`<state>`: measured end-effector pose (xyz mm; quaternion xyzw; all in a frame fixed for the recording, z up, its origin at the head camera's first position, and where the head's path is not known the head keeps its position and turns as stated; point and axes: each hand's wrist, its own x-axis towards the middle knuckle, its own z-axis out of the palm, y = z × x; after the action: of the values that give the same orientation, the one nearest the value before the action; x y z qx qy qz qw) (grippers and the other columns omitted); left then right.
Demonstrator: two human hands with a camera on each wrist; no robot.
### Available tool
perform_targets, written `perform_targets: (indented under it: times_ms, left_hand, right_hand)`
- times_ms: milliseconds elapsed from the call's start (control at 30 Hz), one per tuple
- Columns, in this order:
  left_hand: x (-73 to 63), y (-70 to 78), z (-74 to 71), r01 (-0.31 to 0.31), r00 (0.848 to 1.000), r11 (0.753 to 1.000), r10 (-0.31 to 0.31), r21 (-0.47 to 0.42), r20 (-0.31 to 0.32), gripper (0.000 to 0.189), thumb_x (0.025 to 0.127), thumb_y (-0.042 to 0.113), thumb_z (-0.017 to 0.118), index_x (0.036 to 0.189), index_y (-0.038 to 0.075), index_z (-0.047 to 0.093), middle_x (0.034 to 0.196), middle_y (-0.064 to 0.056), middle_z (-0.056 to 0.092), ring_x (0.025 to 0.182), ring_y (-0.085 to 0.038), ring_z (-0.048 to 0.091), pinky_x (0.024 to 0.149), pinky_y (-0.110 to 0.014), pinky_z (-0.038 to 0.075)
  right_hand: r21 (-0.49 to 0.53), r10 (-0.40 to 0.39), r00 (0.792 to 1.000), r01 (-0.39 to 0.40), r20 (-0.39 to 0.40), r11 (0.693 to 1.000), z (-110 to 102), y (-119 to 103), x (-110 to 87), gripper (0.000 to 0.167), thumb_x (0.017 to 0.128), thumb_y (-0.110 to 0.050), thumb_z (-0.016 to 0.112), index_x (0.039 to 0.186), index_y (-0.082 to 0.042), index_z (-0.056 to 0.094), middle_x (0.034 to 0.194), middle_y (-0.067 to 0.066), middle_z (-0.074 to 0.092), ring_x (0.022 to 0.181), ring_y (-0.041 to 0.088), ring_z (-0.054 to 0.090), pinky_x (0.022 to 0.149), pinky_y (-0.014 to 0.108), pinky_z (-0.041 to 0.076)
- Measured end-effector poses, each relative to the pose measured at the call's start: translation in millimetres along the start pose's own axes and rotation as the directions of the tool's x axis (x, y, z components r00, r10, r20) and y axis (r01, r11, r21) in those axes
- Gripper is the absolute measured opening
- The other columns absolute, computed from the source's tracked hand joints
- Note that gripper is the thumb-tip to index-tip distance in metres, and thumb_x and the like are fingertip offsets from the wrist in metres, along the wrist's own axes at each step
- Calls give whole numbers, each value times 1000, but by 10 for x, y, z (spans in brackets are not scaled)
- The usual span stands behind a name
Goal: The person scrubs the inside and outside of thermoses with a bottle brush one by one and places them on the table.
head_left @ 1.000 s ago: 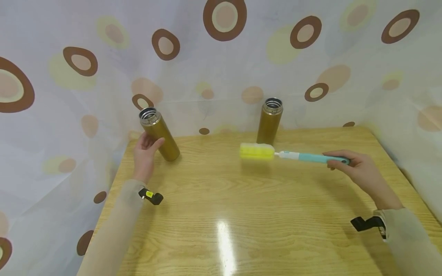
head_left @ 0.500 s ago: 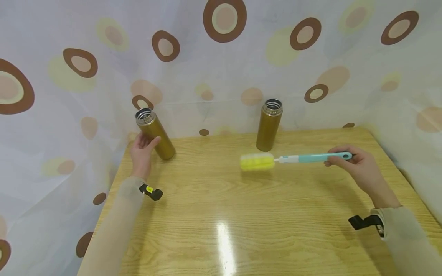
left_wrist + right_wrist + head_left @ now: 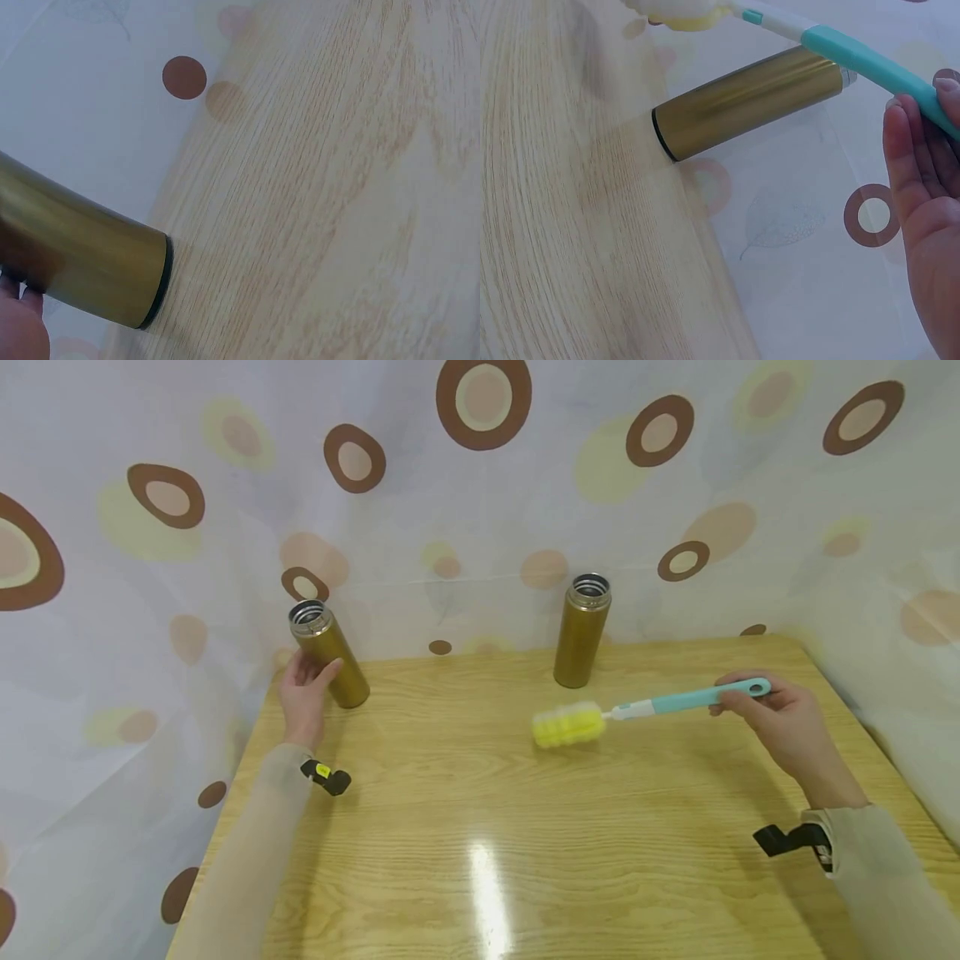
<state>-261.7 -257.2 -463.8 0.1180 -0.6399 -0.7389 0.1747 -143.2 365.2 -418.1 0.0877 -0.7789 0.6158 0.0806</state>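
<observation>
A gold thermos bottle (image 3: 330, 653) with a steel neck and no lid stands at the back left of the table. My left hand (image 3: 303, 697) grips its side, thumb across the front and fingers behind. In the left wrist view the lower part of this bottle (image 3: 97, 259) and its dark base show. My right hand (image 3: 787, 727) pinches the turquoise handle end of a bottle brush (image 3: 686, 700), seen also in the right wrist view. Its yellow sponge head (image 3: 568, 725) points left, over the table. Behind the brush a second gold thermos bottle (image 3: 581, 633) stands upright, also lidless.
The wooden table (image 3: 420, 827) ends at the back against a white curtain (image 3: 465, 510) with brown and peach spots. The curtain also hangs along both sides.
The brush head has come toward me, away from the second bottle, and the handle end has risen slightly. My left hand and its bottle have shifted a little left.
</observation>
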Motion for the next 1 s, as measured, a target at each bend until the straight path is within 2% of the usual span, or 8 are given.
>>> perform_targets:
  times_ms: [133, 333, 433, 500, 600, 767, 833, 1000]
  left_hand:
    - [21, 5, -20, 6, 1000, 1000, -6, -3, -3, 73, 89, 11, 84, 154, 15, 51, 157, -6, 52, 143, -18, 49, 118, -25, 38]
    - [35, -22, -34, -16, 1000, 1000, 16, 6, 9, 72, 89, 9, 83, 153, 11, 51, 156, -9, 53, 143, -19, 49, 118, -26, 38]
    - [26, -25, -35, -15, 1000, 999, 14, 33, 14, 73, 90, 11, 83, 155, 12, 48, 158, -8, 50, 146, -19, 46, 121, -27, 33]
    - [21, -29, -38, -15, 1000, 999, 14, 52, 22, 75, 91, 14, 82, 156, 12, 46, 159, -7, 49, 147, -18, 44, 123, -27, 31]
    - [-4, -16, -46, -21, 999, 997, 18, 78, 40, 77, 92, 17, 82, 159, 13, 42, 162, -7, 45, 150, -17, 40, 124, -26, 28]
    - [-89, 32, -41, 4, 998, 991, -12, 134, 56, 87, 93, 19, 81, 164, 13, 30, 167, -10, 36, 154, -19, 32, 125, -26, 24]
    - [-139, 46, -42, 48, 998, 987, -55, 156, 40, 93, 94, 25, 80, 166, 13, 23, 169, -10, 31, 156, -20, 28, 126, -28, 23]
    - [-286, 52, -14, 170, 985, 968, -170, 182, -18, 103, 94, 40, 79, 167, 8, 14, 172, -12, 20, 158, -20, 23, 126, -29, 22]
  right_hand:
    - [155, -9, 1000, 9, 3, 988, 13, -31, 8, 18, 102, 2, 62, 119, 8, 68, 89, 1, 78, 93, 12, 70, 87, 16, 52]
    - [280, -74, 997, 74, -12, 957, 29, -33, 8, 18, 103, 6, 57, 117, 9, 68, 91, 2, 77, 94, 13, 60, 86, 19, 49]
    - [450, -149, 989, 137, -9, 882, 46, -8, 22, 22, 105, 10, 49, 117, 13, 68, 100, 7, 75, 95, 16, 64, 93, 21, 52]
    - [579, -196, 981, 161, -3, 799, 63, 9, 33, 26, 105, 15, 44, 117, 18, 66, 107, 11, 73, 95, 20, 67, 96, 25, 54]
    - [659, -226, 974, 182, -18, 730, 94, 16, 48, 27, 104, 16, 42, 115, 20, 66, 111, 14, 73, 91, 25, 71, 95, 29, 57]
    - [654, -224, 974, 198, -45, 730, 124, 0, 49, 27, 104, 16, 43, 113, 19, 68, 110, 15, 74, 88, 26, 70, 92, 29, 57]
    - [625, -209, 976, 200, -60, 755, 125, -13, 45, 27, 104, 14, 45, 112, 16, 70, 110, 13, 74, 87, 25, 70, 92, 28, 57]
    - [641, -208, 977, 184, -38, 746, 111, -46, 52, 27, 104, 15, 44, 117, 19, 68, 111, 13, 75, 91, 24, 70, 95, 28, 56]
